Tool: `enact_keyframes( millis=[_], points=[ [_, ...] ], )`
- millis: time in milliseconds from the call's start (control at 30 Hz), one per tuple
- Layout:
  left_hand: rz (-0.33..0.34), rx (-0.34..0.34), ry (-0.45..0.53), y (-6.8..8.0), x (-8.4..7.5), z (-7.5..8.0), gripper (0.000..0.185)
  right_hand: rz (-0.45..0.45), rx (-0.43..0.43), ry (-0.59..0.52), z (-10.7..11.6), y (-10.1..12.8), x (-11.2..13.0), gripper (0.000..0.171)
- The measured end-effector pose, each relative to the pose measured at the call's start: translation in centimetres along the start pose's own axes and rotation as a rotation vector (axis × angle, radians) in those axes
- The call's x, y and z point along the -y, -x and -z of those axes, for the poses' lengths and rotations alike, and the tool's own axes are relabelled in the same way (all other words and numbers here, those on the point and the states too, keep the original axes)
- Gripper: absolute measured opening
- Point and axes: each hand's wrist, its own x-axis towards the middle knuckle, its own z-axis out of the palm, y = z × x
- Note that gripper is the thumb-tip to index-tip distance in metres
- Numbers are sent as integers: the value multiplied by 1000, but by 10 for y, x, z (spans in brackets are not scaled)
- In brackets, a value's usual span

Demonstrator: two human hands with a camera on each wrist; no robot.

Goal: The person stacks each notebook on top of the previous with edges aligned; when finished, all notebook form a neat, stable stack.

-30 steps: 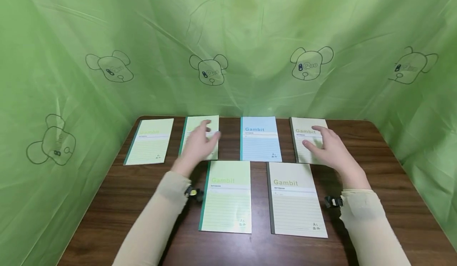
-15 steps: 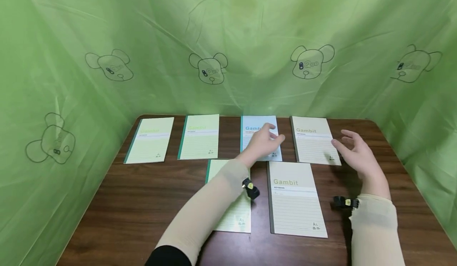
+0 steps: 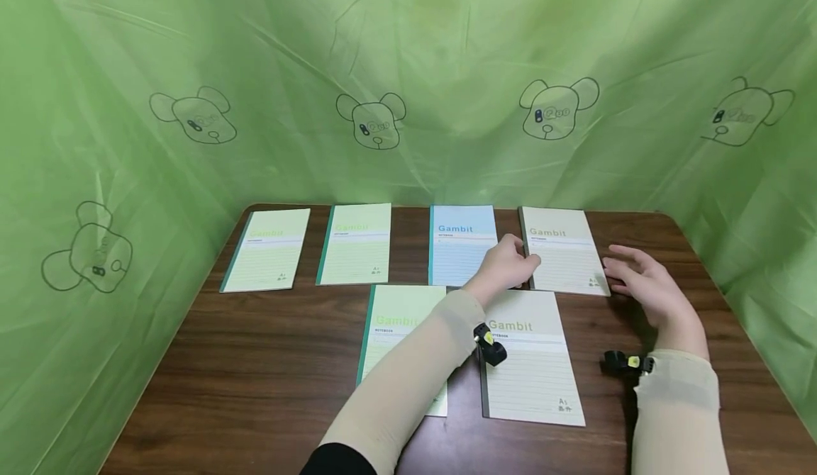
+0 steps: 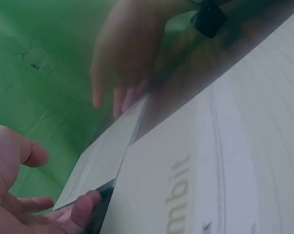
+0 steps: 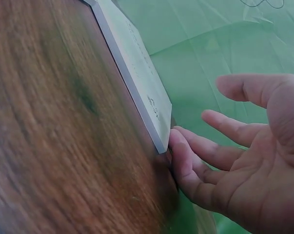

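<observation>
At the back right of the table lies a grey-white Gambit notebook (image 3: pixel 562 255) with a dark spine. My left hand (image 3: pixel 504 266) is at its spine side, fingers loosely bent; in the left wrist view those fingers (image 4: pixel 86 207) lie low by its edge. On the opposite side, my right hand (image 3: pixel 651 287) has its fingertips at the right edge. From the right wrist view, the fingers (image 5: pixel 181 156) of the right hand meet or nearly meet the notebook's corner, thumb apart. Just left is a blue notebook (image 3: pixel 462 227), its lower right corner partly covered by my left hand.
In the front row lie a green notebook (image 3: pixel 398 305), partly under my left forearm, and a grey-white notebook (image 3: pixel 532 383). Two light green notebooks (image 3: pixel 354 248) lie at the back left. Green curtain (image 3: pixel 440 106) hangs around the brown wooden table (image 3: pixel 255 361).
My left hand has swept right, from the second green notebook across the blue one to the grey-white one's spine. My right hand has moved off that notebook's cover to its right edge.
</observation>
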Motion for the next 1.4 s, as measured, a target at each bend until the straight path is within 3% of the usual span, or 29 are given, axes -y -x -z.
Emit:
enact_keyframes(
  millis=[167,333,467,600,700,833,933,1167,1400],
  points=[
    [28,-31,-31,0,-3,-10,49,-18,16,-5,1,-2,-3,71],
    [55,-88,44,0,-3,-20,51,-30,-3,-85,1,-2,-4,62],
    [68,-140,235,-2,-7,-32,42,-70,-57,-143,4,1,-7,46],
    [76,-184,437,-3,-11,-40,40,-107,-61,-316,3,2,-8,32],
    [59,-178,526,-4,-12,-42,43,-110,-14,-442,-1,2,-6,34],
    [39,-153,624,-4,-13,-42,44,-106,52,-455,-1,4,0,42],
    [39,-131,641,-3,-13,-38,43,-106,85,-428,5,6,4,39],
    [11,-100,593,0,-15,-28,42,-27,125,-487,11,12,16,41],
    [19,-92,498,5,-14,-14,26,-37,95,-467,6,14,28,45]
  ],
)
